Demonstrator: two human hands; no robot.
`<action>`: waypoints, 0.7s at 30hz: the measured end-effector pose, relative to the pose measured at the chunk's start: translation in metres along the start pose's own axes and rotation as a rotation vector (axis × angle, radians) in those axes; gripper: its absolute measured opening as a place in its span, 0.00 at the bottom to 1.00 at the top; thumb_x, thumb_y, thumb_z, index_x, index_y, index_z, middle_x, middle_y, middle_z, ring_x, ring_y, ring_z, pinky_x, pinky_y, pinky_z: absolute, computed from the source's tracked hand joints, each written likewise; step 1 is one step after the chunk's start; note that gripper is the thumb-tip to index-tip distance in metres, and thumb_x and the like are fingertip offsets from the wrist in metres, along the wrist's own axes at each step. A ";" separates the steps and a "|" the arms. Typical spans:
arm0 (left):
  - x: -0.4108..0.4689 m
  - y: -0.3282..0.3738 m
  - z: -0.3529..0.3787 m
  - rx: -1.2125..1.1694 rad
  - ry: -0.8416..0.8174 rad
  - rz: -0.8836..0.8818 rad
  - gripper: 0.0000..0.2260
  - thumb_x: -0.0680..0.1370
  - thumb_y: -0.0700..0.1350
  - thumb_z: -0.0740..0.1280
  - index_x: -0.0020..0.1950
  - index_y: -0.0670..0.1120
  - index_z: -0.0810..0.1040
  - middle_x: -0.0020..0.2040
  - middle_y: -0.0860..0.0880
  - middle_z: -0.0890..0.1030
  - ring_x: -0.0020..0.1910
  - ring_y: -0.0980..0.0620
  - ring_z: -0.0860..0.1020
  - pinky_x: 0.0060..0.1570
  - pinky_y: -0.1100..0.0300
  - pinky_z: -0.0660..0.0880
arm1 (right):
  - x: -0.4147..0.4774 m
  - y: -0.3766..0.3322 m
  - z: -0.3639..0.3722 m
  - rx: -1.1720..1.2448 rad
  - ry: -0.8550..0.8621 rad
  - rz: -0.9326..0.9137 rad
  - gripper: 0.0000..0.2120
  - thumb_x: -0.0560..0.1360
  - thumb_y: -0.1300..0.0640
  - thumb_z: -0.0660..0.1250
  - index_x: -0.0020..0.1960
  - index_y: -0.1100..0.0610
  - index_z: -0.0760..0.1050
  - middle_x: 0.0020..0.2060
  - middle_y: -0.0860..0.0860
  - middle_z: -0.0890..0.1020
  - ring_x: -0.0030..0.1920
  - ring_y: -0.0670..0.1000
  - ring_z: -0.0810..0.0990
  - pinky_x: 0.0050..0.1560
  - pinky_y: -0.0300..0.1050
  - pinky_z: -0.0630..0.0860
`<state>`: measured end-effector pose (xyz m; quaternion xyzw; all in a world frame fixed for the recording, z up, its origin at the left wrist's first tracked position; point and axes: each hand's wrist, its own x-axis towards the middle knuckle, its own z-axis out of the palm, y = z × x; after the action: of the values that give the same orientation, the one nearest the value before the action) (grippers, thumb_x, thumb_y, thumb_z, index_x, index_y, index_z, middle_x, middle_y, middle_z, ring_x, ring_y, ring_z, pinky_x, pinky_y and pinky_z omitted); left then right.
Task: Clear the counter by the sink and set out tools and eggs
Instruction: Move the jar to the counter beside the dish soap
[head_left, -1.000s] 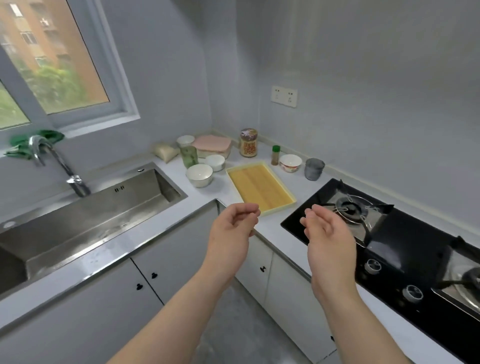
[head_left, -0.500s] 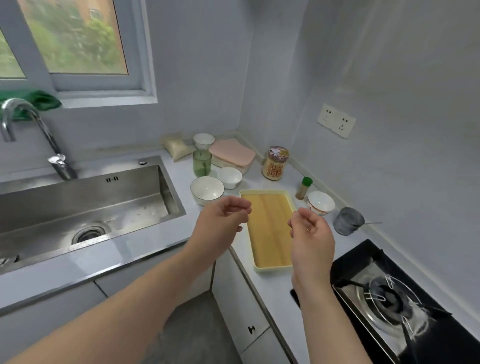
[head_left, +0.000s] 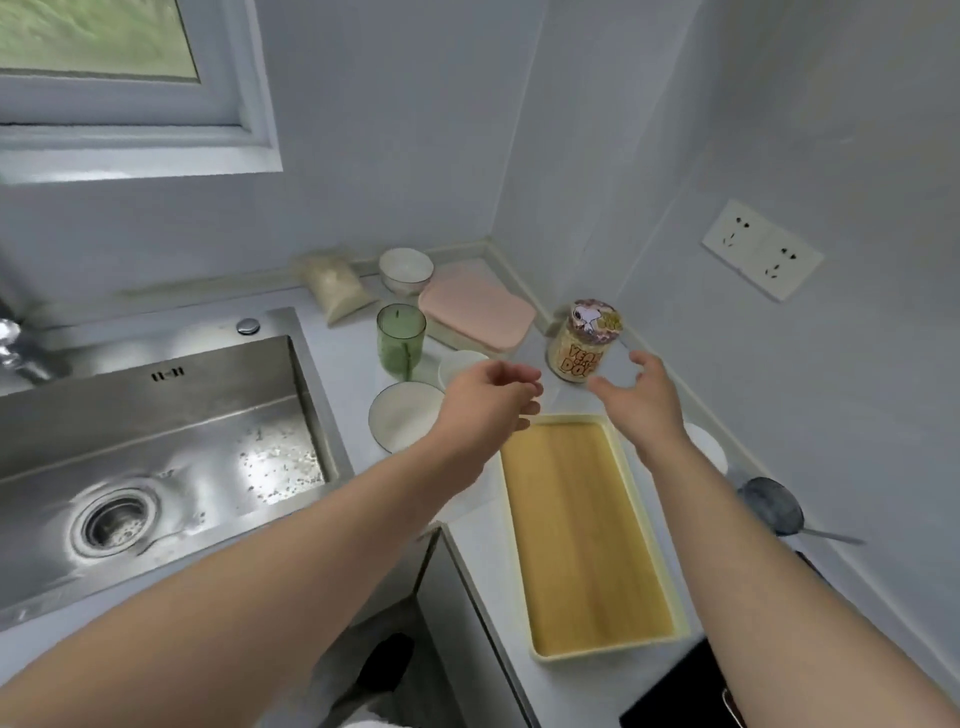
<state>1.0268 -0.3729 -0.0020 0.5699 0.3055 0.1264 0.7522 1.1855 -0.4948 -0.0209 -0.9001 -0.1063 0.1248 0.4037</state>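
Note:
Both my hands reach over the counter corner and hold nothing. My left hand (head_left: 488, 400) hovers with loosely curled fingers above a white bowl (head_left: 402, 421) and a smaller white bowl (head_left: 460, 364). My right hand (head_left: 641, 395) has its fingers spread just in front of a cartoon-printed jar (head_left: 584, 340), not touching it. A yellow tray with a wooden bottom (head_left: 582, 525) lies below both hands. A green glass (head_left: 401, 338), a box with a pink lid (head_left: 475, 309), a bag of grain (head_left: 335, 286) and another white bowl (head_left: 405, 269) stand behind.
The steel sink (head_left: 145, 452) fills the left, with the tap at the left edge. A grey cup (head_left: 771, 506) and a partly hidden white bowl (head_left: 706, 449) sit by the right wall. A black hob corner (head_left: 675, 696) shows bottom right. A wall socket (head_left: 761, 248) is above.
The view has swung down and closer to the counter corner. Both hands have moved forward past the tray, the right one spreading its fingers near the jar.

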 end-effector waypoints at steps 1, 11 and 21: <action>0.018 0.004 -0.001 -0.006 -0.022 -0.019 0.06 0.79 0.36 0.66 0.51 0.45 0.79 0.48 0.47 0.83 0.44 0.50 0.81 0.43 0.59 0.77 | 0.020 -0.004 0.006 -0.033 0.000 0.023 0.37 0.73 0.46 0.73 0.76 0.51 0.60 0.74 0.56 0.67 0.70 0.58 0.71 0.60 0.48 0.70; 0.132 0.029 -0.026 0.065 -0.083 -0.095 0.05 0.79 0.36 0.67 0.51 0.45 0.80 0.48 0.45 0.83 0.44 0.49 0.81 0.50 0.53 0.79 | 0.197 -0.029 0.081 -0.297 -0.002 0.159 0.53 0.67 0.39 0.76 0.80 0.47 0.49 0.76 0.58 0.56 0.75 0.62 0.58 0.72 0.58 0.64; 0.155 0.009 -0.039 0.096 -0.147 -0.194 0.06 0.78 0.35 0.67 0.52 0.44 0.80 0.49 0.46 0.83 0.44 0.50 0.80 0.54 0.52 0.77 | 0.244 -0.004 0.101 -0.409 0.074 0.225 0.47 0.70 0.37 0.72 0.80 0.44 0.50 0.73 0.59 0.59 0.71 0.63 0.61 0.58 0.55 0.69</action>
<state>1.1255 -0.2560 -0.0486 0.5806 0.3089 -0.0040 0.7533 1.3844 -0.3504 -0.1161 -0.9733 -0.0138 0.1119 0.2000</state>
